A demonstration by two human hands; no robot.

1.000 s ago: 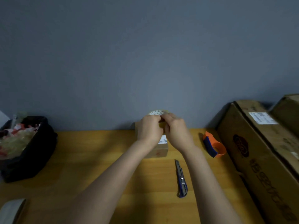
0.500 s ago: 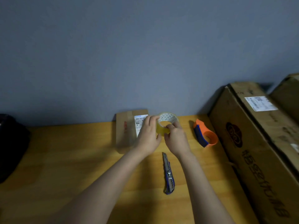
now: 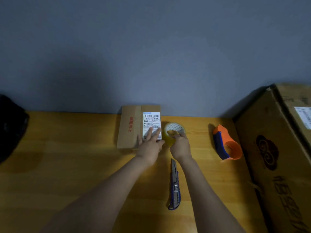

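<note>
A small brown cardboard parcel (image 3: 130, 126) with a white barcode label lies flat at the back of the wooden table (image 3: 67, 157). My left hand (image 3: 150, 144) rests on its near right corner with straight, spread fingers over the label. Just to the right, my right hand (image 3: 180, 145) grips a roll of clear yellowish tape (image 3: 175, 130), fingers curled round its near rim. The roll stands tilted beside the parcel.
A blue utility knife (image 3: 174, 184) lies between my forearms. An orange and blue tape dispenser (image 3: 226, 146) sits to the right. A large cardboard box (image 3: 276, 157) fills the right side. A black bag (image 3: 11, 126) is at the left edge. A grey wall stands behind.
My left hand let go of the tape roll and moved left onto the parcel. The right hand lowered the roll toward the table beside the parcel. The camera tilted down.
</note>
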